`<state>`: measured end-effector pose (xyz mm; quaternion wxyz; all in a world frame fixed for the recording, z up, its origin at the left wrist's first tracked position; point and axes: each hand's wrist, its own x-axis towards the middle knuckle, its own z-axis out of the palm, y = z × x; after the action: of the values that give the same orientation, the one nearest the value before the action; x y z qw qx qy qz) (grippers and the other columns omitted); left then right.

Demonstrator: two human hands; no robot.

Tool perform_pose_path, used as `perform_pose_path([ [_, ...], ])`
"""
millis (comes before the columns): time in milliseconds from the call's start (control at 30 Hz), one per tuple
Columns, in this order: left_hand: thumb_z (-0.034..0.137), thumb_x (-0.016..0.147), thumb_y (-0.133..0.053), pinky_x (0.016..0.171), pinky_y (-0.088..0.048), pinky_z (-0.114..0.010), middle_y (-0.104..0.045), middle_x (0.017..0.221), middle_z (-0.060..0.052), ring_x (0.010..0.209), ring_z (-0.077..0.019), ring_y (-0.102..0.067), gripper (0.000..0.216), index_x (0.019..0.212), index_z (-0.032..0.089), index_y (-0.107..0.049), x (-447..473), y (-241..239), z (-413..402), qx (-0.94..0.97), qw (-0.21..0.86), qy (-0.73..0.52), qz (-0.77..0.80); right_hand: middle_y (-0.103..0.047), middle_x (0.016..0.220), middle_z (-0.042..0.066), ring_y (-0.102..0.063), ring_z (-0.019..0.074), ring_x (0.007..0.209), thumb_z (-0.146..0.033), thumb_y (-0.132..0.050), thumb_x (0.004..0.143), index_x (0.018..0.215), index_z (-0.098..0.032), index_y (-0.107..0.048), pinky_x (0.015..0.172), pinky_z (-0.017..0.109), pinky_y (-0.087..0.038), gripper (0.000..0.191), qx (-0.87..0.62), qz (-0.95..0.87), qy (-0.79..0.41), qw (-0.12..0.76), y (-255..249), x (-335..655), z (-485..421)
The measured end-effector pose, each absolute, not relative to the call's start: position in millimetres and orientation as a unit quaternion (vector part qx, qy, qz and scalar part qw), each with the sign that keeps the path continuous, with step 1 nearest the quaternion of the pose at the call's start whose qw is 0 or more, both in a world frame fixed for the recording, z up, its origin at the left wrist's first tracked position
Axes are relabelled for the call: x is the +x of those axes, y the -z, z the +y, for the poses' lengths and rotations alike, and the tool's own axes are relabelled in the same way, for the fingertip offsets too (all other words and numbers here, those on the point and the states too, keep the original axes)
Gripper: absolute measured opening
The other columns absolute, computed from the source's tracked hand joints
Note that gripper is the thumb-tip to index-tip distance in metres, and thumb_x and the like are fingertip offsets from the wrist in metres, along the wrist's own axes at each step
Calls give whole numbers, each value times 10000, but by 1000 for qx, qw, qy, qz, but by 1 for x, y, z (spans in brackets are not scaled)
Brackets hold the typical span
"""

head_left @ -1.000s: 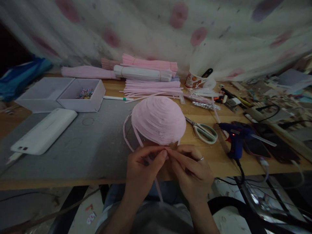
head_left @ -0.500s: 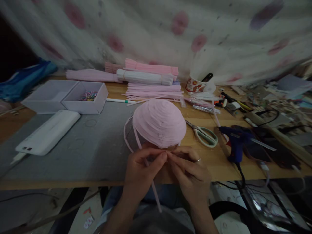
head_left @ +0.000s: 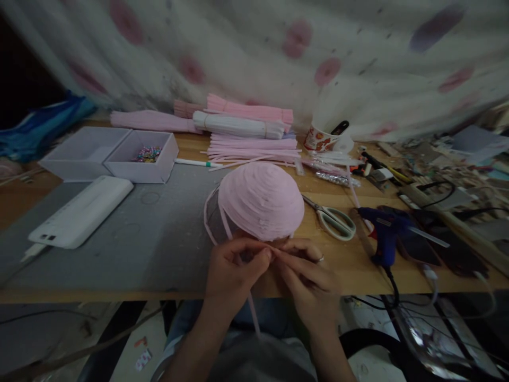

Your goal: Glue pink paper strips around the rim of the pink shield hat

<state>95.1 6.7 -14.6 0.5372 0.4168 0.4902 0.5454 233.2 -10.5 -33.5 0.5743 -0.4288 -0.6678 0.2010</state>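
Observation:
A pink dome [head_left: 261, 199] wound from fuzzy pipe cleaners sits near the front edge of the wooden table [head_left: 358, 260]. My left hand [head_left: 233, 270] and my right hand [head_left: 308, 273] meet just below its near rim. Both pinch a loose pink pipe cleaner strand [head_left: 253, 310] where it joins the rim, thumb and forefinger pressed together. The strand's free end hangs down between my wrists. Another loop of strand curves out at the dome's left side. A ring shows on my right hand.
Bundles of pink and white pipe cleaners [head_left: 246, 124] lie at the back. Scissors [head_left: 332, 217] and a blue glue gun [head_left: 384, 231] lie right of the dome. A grey mat [head_left: 131, 233], a white device [head_left: 81, 212], two white boxes [head_left: 137, 156] and a cup [head_left: 320, 139] are around.
My hands stay pinched at the dome's rim with only small finger shifts. The view has drifted slightly, so the table's things sit a little lower and to the right.

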Motion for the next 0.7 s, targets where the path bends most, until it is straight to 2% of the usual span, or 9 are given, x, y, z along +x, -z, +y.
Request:
perform_pose_path([
  [167,255,641,-691,606,-488,-257,-709,596,3,604,-142,-611,75,599,239,-751,99,14,7,419,514,-545,513,-680,931,6,-659,148,859,-75,-652,851,1050,-386,-765,704,284,-577,386,-443,-630,-253,586,35,231,-12],
  [300,258,668,-708,645,-506,-248,-742,670,-2,665,-145,-652,68,642,243,-769,100,12,5,430,501,-552,510,-691,918,-2,-656,146,869,-120,-674,845,1013,-384,-775,726,278,-565,329,-463,-601,-287,585,36,231,-12],
  [567,218,706,-715,700,-514,-234,-767,730,18,729,-136,-681,102,706,285,-792,101,17,2,437,514,-552,490,-703,831,-26,-645,132,798,-131,-685,841,900,-327,-778,664,246,-521,224,-497,-556,-259,614,36,224,-11],
  [700,236,714,-728,705,-513,-247,-755,741,11,745,-145,-676,82,714,285,-794,102,17,1,434,505,-559,494,-697,836,-7,-639,149,811,-156,-685,851,918,-324,-783,659,267,-516,206,-498,-550,-265,616,37,222,-13],
])
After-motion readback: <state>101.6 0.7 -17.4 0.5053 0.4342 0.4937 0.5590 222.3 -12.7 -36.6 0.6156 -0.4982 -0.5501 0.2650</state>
